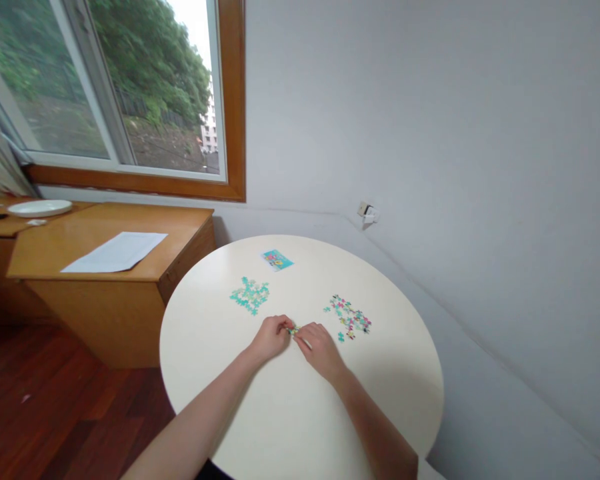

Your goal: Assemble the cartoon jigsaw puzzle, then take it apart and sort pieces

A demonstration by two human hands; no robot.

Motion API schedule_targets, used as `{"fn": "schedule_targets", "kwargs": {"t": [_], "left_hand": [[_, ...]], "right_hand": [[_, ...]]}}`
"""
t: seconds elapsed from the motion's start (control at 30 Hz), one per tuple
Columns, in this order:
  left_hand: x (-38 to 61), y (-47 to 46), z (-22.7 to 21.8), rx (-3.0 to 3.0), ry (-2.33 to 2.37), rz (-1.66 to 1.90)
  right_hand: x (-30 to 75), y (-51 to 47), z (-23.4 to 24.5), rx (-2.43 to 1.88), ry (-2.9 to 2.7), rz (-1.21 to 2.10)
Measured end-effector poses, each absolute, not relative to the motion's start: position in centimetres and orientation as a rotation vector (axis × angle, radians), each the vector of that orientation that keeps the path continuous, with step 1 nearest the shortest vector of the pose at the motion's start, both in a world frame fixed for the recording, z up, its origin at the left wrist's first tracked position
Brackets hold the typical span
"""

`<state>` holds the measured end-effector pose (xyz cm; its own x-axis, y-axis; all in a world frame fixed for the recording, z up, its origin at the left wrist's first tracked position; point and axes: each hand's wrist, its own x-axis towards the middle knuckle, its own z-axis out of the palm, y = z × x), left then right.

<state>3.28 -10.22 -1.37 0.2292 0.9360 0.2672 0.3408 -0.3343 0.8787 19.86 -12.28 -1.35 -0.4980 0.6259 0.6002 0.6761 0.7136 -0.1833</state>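
Observation:
My left hand (271, 337) and my right hand (321, 348) meet near the middle of a round cream table (300, 413). Both are closed in a pinch on small joined puzzle pieces (293, 330) held between their fingertips. A loose cluster of teal puzzle pieces (251, 295) lies just beyond my left hand. A scatter of mixed pink, teal and dark pieces (350, 317) lies to the right of my right hand. A small colourful picture card (277, 260) rests near the table's far edge.
A wooden cabinet (105, 267) stands left of the table, with a white sheet of paper (116, 251) on it. A white plate (40, 208) sits on a ledge under the window. Grey walls close in behind and to the right.

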Motion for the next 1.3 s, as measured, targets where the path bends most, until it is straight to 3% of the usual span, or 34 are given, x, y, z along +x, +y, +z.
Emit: {"fn": "schedule_targets", "kwargs": {"t": [0.37, 0.73, 1.3], "left_hand": [[3.23, -10.29, -1.11, 1.849, 1.228, 1.072], [3.26, -10.24, -1.11, 1.843, 1.244, 1.074], [3.28, -10.17, -1.4, 1.824, 1.213, 1.063]], "right_hand": [[19.45, -12.41, -0.96, -0.945, -2.295, -0.338], [19.42, -11.91, -1.57, -0.882, -2.3, -0.055], [20.13, -11.66, -1.26, -1.063, -2.011, 0.038]]}}
